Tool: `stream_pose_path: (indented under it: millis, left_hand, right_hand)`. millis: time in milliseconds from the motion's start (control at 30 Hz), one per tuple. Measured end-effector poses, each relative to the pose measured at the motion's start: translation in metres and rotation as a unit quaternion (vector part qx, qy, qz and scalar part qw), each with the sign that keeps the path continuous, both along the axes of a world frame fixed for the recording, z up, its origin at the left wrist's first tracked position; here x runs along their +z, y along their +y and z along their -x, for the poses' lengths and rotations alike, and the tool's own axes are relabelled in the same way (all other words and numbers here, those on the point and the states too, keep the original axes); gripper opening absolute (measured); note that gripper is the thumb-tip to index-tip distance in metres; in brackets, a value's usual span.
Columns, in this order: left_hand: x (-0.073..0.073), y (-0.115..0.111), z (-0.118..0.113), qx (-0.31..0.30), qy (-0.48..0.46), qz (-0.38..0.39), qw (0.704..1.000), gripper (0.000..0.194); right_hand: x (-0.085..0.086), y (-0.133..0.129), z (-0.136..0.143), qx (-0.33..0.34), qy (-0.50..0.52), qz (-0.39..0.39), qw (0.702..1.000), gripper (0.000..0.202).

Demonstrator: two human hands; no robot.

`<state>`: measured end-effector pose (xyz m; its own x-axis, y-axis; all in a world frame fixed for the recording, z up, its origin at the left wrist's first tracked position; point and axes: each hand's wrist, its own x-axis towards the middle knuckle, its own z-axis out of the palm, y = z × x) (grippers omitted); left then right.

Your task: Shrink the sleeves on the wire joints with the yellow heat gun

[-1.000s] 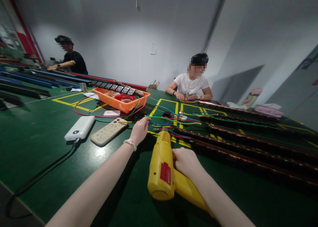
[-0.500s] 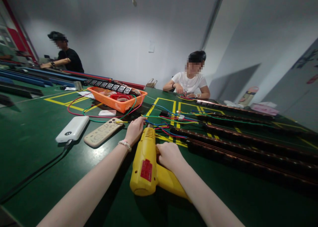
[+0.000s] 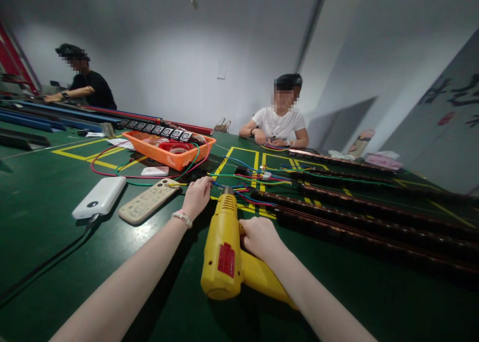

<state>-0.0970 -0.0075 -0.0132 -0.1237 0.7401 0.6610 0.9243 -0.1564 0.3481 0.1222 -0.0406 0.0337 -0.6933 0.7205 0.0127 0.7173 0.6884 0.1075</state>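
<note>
Note right hand clamped on gun over table, left hand pinching wires just beside nozzle. Could burn left fingers or scorch wires, if switched on, through leftward drift or overlong dwell.

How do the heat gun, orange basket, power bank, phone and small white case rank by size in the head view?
1. Heat gun, helped by nearness
2. Orange basket
3. Power bank and phone: too alike to rank
4. Small white case
</note>
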Motion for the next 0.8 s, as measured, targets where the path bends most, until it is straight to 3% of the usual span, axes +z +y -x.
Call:
stream_pose_path:
  millis: [500,800]
  left_hand:
    - [0.004,-0.003,-0.003,0.009,0.015,-0.027,0.999,0.021]
    - [0.004,-0.002,-0.005,0.02,0.026,-0.028,0.999,0.022]
  right_hand:
    - [-0.001,-0.004,-0.085,-0.115,0.015,0.046,0.992,0.026]
    - [-0.001,-0.004,-0.086,-0.109,0.014,0.061,0.992,0.028]
